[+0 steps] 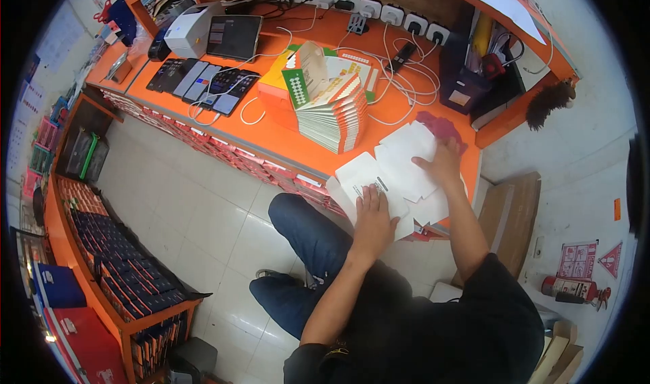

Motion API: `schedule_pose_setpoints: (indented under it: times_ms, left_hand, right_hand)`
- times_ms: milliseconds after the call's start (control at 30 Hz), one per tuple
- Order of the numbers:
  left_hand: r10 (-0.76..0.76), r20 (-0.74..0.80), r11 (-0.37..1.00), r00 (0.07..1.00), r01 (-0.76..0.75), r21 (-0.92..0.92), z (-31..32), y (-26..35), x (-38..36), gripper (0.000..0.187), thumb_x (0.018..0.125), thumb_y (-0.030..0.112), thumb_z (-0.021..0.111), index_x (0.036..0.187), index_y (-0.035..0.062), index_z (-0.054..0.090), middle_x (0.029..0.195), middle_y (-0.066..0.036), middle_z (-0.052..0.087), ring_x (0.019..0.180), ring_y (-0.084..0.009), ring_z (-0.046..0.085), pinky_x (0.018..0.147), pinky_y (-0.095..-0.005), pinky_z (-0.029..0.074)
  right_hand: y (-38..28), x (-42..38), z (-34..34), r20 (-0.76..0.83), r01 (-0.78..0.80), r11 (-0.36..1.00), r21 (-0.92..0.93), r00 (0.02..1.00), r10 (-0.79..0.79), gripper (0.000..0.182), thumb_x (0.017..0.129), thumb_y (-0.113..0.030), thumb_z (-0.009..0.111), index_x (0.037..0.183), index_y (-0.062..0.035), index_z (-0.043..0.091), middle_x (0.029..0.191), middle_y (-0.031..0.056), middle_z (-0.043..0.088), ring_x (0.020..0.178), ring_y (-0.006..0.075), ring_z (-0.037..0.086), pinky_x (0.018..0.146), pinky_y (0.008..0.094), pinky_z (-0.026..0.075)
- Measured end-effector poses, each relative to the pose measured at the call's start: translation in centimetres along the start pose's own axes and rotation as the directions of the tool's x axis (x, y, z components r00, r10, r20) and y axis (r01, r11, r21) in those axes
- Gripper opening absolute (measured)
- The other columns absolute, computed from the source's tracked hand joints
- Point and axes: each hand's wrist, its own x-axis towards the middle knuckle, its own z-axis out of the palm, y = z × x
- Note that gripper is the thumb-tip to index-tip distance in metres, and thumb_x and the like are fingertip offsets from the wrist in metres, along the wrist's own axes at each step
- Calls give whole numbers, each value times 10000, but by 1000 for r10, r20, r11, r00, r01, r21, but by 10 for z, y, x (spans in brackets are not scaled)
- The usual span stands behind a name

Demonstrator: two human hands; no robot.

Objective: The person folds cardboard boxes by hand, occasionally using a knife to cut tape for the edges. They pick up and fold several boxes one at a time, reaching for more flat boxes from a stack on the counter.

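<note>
My left hand (376, 223) lies with fingers stretched out on a white paper piece (364, 174) that carries black print. My right hand (443, 164) rests on another white paper piece (405, 155), its thumb spread away from the fingers. Several white papers overlap under and around both hands at the counter's right front corner. Beyond my right hand, a crumpled dark pink cloth or bag (440, 123) sticks out from under the papers. Close by on the left stands a fanned stack of orange, green and white folded cards or booklets (332, 117).
On the orange counter (271, 128) are several phones (203, 86), a tablet (233, 37), a white label printer (193, 31) and tangled white cables (406, 89). A dark bin (467, 89) stands at the right. A shelf of dark boxes (118, 255) is at left.
</note>
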Motion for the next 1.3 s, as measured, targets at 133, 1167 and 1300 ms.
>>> schedule_pose_setpoints:
  times_ms: [133, 1167, 1300]
  left_hand:
    - [-43, 4, 997, 999, 42, 57, 6, 5, 2, 677, 866, 240, 646, 1350, -146, 372, 1460, -361, 272, 1396, -489, 216, 1137, -547, 199]
    - [-82, -206, 995, 975, 70, -67, -12, -25, -39, 605, 847, 197, 657, 1330, -86, 427, 1471, -277, 320, 1389, -424, 266, 1126, -506, 246]
    - [-81, -214, 996, 974, 86, 14, -14, -22, -33, 630, 843, 211, 665, 1348, -75, 420, 1481, -273, 307, 1390, -421, 268, 1128, -505, 242]
  right_hand:
    - [-10, -5, -2, -45, -36, 999, 23, 998, 37, 970, 600, -480, 856, 1274, 96, 462, 1362, 314, 386, 1267, 464, 370, 1060, 513, 327]
    - [53, 39, 5, -250, -10, 991, 131, 967, 43, 442, 772, -296, 745, 1116, -36, 645, 1091, 238, 616, 1064, 378, 574, 932, 432, 466]
    - [104, 108, 6, -76, 3, 1000, 17, 997, -2, 461, 762, -267, 757, 1150, -59, 619, 1053, 203, 607, 1060, 359, 563, 908, 444, 470]
